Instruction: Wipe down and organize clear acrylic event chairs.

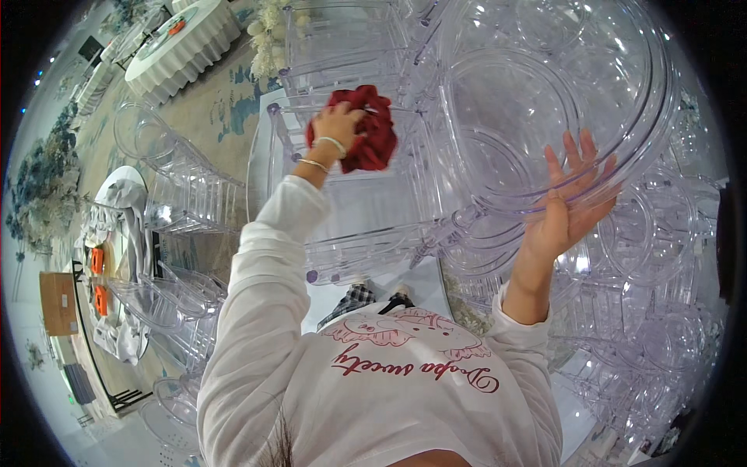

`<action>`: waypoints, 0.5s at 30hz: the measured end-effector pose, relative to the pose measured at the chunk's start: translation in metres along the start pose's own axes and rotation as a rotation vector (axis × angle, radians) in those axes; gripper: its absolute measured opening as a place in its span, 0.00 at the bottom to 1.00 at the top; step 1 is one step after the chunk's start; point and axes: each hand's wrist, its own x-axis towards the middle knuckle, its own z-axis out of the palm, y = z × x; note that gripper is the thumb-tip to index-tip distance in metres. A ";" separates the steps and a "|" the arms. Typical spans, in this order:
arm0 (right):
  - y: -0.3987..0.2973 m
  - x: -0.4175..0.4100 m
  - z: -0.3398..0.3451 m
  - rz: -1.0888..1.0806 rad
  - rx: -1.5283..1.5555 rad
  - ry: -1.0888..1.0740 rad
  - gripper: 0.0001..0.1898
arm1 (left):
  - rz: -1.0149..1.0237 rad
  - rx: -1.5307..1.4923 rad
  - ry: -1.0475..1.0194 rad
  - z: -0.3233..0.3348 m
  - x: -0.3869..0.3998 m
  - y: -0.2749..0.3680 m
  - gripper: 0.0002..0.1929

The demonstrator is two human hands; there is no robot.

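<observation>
My left hand (pixel 337 129) is pressed on a crumpled dark red cloth (pixel 379 137), its fingers bent into the fabric. Under the cloth is the seat (pixel 373 204) of a clear plastic chair, one of a stack. At the right, my right hand (pixel 569 204) holds the rounded rim of a clear chair back (pixel 508 201), thumb on one side. The fingers are spread and show through the transparent plastic.
Stacked clear chairs (pixel 648 222) crowd the right side. More clear chairs (pixel 192 192) stand at the left. Beyond them are a table with rumpled white cloth (pixel 119 201), a skirted round table (pixel 198 44), a cardboard box (pixel 58 303) and white flowers (pixel 265 41).
</observation>
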 end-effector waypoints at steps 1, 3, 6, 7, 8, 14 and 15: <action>0.001 0.001 -0.001 -0.001 -0.006 0.000 0.36 | 0.061 -0.046 -0.024 0.010 0.003 0.020 0.20; 0.003 0.000 -0.001 -0.036 -0.016 -0.022 0.35 | 0.212 -0.070 0.026 0.015 -0.004 0.060 0.20; 0.004 -0.001 0.000 -0.037 0.036 -0.025 0.34 | 0.339 -0.211 0.000 0.014 -0.026 0.088 0.21; 0.006 -0.001 -0.001 -0.030 0.060 -0.039 0.34 | 0.372 -0.220 0.003 0.006 -0.036 0.092 0.20; 0.008 -0.001 -0.003 -0.054 0.052 -0.038 0.34 | 0.416 -0.234 -0.024 0.005 -0.043 0.091 0.20; 0.009 -0.001 -0.009 -0.066 0.074 -0.074 0.36 | 0.430 -0.306 0.013 -0.031 -0.112 0.071 0.23; 0.008 0.000 -0.009 -0.066 0.052 -0.078 0.36 | 0.410 -0.304 0.046 -0.038 -0.124 0.065 0.24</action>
